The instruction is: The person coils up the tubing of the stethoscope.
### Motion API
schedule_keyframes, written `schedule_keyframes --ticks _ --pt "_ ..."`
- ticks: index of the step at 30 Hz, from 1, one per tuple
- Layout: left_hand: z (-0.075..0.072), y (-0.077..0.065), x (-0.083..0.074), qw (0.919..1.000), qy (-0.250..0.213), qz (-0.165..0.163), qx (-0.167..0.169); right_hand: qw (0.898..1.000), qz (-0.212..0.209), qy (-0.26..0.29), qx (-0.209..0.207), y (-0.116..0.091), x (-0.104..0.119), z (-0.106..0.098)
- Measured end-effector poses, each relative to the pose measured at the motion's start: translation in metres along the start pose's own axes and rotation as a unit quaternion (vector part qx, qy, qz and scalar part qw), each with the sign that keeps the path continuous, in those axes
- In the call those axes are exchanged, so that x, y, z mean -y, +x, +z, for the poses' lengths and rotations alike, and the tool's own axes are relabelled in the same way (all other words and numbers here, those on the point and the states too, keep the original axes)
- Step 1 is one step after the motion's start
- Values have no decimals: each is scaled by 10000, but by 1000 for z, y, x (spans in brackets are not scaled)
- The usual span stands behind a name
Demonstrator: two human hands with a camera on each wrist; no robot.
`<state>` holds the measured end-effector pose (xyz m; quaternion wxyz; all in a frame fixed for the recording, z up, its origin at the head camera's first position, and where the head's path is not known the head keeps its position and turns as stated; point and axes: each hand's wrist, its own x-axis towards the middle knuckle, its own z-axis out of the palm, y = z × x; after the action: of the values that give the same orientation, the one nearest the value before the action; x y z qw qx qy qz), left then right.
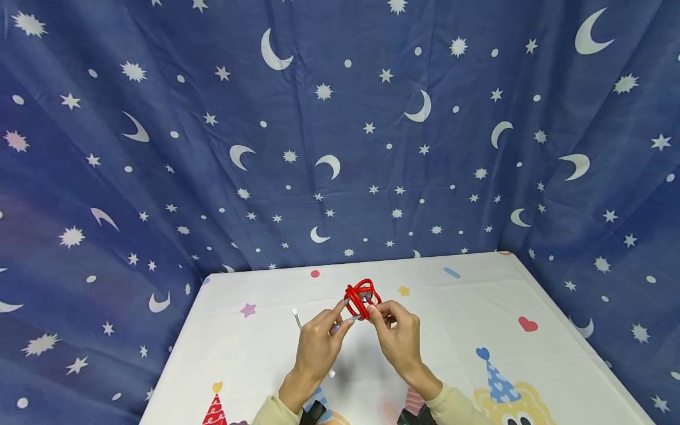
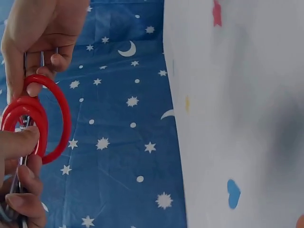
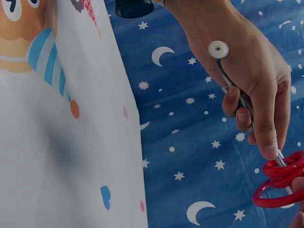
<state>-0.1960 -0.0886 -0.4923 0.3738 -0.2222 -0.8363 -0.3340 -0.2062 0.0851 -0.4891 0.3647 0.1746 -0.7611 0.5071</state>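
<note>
A stethoscope is held up above the white table, its red tubing (image 1: pixel 350 293) wound into several loops. My left hand (image 1: pixel 316 348) pinches the metal ear tubes (image 1: pixel 346 322) with thumb and fingers. A white ear tip (image 1: pixel 294 311) sticks out beyond that hand, and another ear tip (image 1: pixel 332 373) shows below it. My right hand (image 1: pixel 401 339) pinches the right side of the coil with thumb and forefinger. Inside the loops a silvery round part is partly visible. The right wrist view shows my left hand (image 3: pixel 254 78) with an ear tip (image 3: pixel 218 49) beside its knuckles.
The table (image 1: pixel 451 313) has a white cover printed with stars, hearts and party-hat figures. Behind it and at both sides hangs a blue curtain (image 1: pixel 361 147) with white moons and stars. A dark device (image 3: pixel 134 8) sits at my left wrist.
</note>
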Motion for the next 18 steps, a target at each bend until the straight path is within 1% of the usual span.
schedule_keyframes --ticks 2,4,9,13,15,18 --pt "1 1 0 9997 -128 -221 9 10000 -48 22 10 -1 -2 -2" --pt "-1 2 1 9993 -174 -324 -18 10000 -26 28 56 -1 -3 -3" --pt "-4 2 3 9992 -203 -333 66 10000 34 36 61 0 -2 -4" --pt "-2 1 2 9977 -413 -504 167 9999 -91 59 -84 -3 -3 -3" --pt "-2 1 0 9973 -461 -538 168 9997 -163 61 -184 -5 -4 -2" --pt "-2 2 -3 9983 -323 -455 193 9994 -202 16 -285 -6 -4 -2"
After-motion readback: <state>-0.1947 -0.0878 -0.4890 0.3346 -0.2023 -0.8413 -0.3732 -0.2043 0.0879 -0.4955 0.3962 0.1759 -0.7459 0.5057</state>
